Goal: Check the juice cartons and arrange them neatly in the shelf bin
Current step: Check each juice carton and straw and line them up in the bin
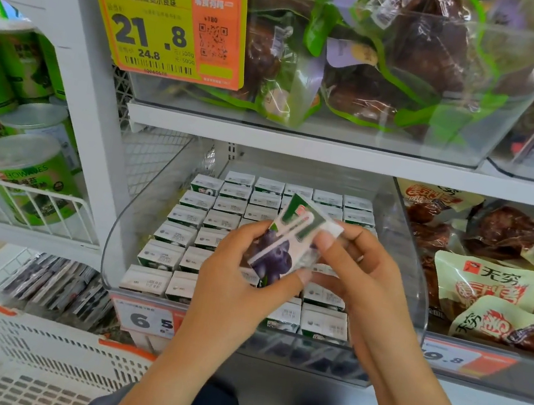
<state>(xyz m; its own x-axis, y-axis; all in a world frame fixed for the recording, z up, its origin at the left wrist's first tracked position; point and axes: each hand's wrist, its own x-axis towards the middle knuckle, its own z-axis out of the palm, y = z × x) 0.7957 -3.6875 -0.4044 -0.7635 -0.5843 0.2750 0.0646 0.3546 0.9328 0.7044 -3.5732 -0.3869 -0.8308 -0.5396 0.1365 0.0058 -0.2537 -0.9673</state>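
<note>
A small juice carton (282, 239), green on top with blueberries printed lower down and a straw stuck on its face, is tilted above the bin. My left hand (235, 267) grips its lower left side. My right hand (349, 270) pinches its upper right corner and right edge. Below them a clear plastic shelf bin (134, 213) holds several rows of the same cartons (187, 216) standing upright, white tops showing. My hands hide the bin's middle front rows.
A white basket with orange rim (27, 357) sits at the lower left. Green cans (24, 173) fill the left wire shelf. Packaged snacks (489, 280) lie in the bin to the right. Bagged food (365, 71) sits in the clear bin on the shelf above. A price tag (144, 319) hangs on the front.
</note>
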